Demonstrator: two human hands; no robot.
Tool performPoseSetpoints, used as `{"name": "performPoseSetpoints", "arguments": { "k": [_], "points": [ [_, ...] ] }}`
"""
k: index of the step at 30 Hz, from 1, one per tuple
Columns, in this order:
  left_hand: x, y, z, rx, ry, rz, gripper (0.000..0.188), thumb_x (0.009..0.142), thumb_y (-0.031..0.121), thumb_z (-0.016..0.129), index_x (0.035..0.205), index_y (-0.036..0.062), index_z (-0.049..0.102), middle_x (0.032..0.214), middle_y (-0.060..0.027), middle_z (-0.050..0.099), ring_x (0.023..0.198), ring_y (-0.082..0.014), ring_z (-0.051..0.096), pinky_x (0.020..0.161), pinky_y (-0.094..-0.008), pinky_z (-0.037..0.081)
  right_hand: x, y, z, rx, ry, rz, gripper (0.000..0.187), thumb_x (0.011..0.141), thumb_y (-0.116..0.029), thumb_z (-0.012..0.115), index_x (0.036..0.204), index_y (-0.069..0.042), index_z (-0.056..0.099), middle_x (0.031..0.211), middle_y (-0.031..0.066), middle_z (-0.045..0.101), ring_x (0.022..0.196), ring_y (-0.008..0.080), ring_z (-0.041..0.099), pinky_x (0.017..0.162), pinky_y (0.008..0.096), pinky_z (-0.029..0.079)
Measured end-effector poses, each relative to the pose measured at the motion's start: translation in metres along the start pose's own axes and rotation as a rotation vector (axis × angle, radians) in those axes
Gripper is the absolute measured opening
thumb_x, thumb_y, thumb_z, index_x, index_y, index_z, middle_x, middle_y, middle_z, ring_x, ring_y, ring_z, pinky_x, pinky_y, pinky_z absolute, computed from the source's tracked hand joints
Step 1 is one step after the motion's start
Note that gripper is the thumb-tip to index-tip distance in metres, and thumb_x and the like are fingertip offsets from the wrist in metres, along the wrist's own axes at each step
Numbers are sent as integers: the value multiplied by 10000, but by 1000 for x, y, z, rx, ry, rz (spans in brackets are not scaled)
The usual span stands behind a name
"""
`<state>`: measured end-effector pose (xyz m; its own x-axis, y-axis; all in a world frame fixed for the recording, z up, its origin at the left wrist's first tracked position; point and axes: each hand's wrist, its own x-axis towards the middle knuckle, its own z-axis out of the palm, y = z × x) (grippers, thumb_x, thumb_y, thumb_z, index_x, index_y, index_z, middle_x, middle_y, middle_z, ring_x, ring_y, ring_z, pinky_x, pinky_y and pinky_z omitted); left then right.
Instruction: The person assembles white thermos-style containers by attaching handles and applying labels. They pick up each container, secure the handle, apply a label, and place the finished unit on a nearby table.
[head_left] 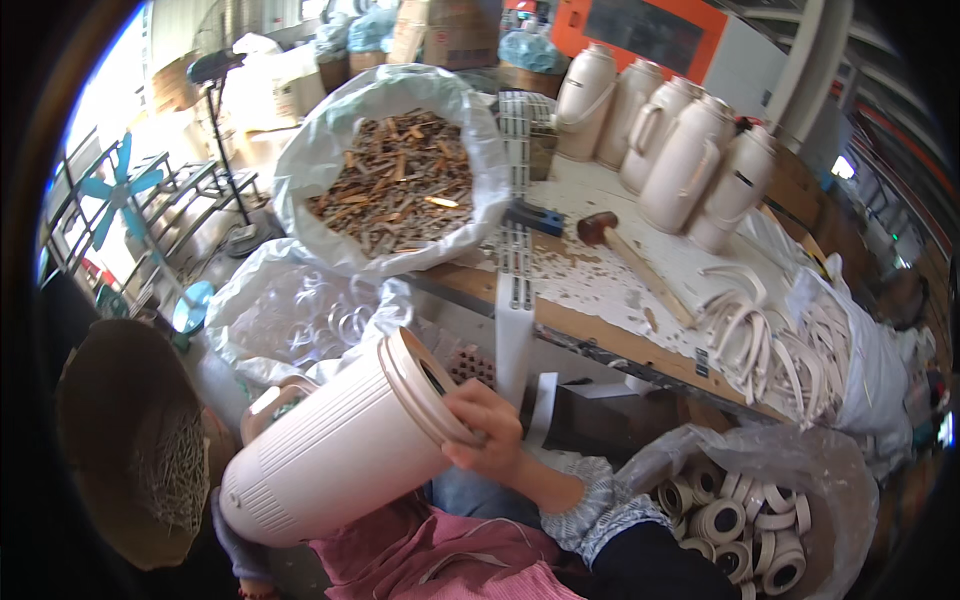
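Observation:
A cream plastic thermos flask shell lies tilted across my lap, its open mouth toward the upper right and its ribbed side facing up. My right hand grips the rim at the mouth, fingers bent over the edge. On the far left side of the shell its handle sticks out. Of my left arm, only a grey-purple sleeve and a wrist with a red bracelet show beside the shell's base; the left hand itself is out of sight.
Several cream thermos flasks stand on the workbench, near a mallet and loose curved handles. Bags hold wooden-looking chips, clear rings and cream ring parts. A cardboard box stands left; a fan beyond.

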<state>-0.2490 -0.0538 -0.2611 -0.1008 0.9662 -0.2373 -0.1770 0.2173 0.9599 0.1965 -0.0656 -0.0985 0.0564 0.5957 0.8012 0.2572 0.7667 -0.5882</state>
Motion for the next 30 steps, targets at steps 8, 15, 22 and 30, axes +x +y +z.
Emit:
{"name": "performPoseSetpoints", "arguments": {
  "k": [8, 15, 22, 30],
  "points": [
    [17, 22, 31, 180, 14, 40, 376, 975, 259, 438, 1258, 44, 559, 1236, -174, 587, 1112, -339, 564, 953, -457, 451, 18, -41, -8, -148, 13, -47, 338, 731, -107, 760, 1042, 5, 687, 850, 123, 615, 729, 265, 611, 634, 348, 508],
    [-56, 114, 46, 562, 442, 579, 363, 947, 242, 497, 1241, 42, 569, 1227, -207, 579, 1096, -387, 566, 933, -504, 463, 20, -75, -7, -10, -148, -496, 227, 934, -271, 572, 1084, -147, 688, 796, 65, 562, 617, 194, 565, 527, 296, 489],
    [-121, 274, 170, 943, -516, 1280, 264, 918, 117, 509, 1027, -85, 639, 1094, -310, 602, 947, -427, 615, 789, -489, 531, -134, 101, -23, 567, -131, 1362, 425, 1007, -386, 462, 1219, -27, 538, 1064, 91, 588, 1066, 162, 527, 923, 336, 447],
    [-88, 277, 222, 829, -467, 527, 498, 608, 2, 641, 1105, -12, 620, 1116, -186, 612, 1028, -288, 587, 921, -364, 440, 25, 78, -325, -1244, 238, 438, 383, 965, -321, 492, 1276, -97, 498, 1083, 156, 641, 1037, 281, 594, 899, 415, 468]
  ]
}}
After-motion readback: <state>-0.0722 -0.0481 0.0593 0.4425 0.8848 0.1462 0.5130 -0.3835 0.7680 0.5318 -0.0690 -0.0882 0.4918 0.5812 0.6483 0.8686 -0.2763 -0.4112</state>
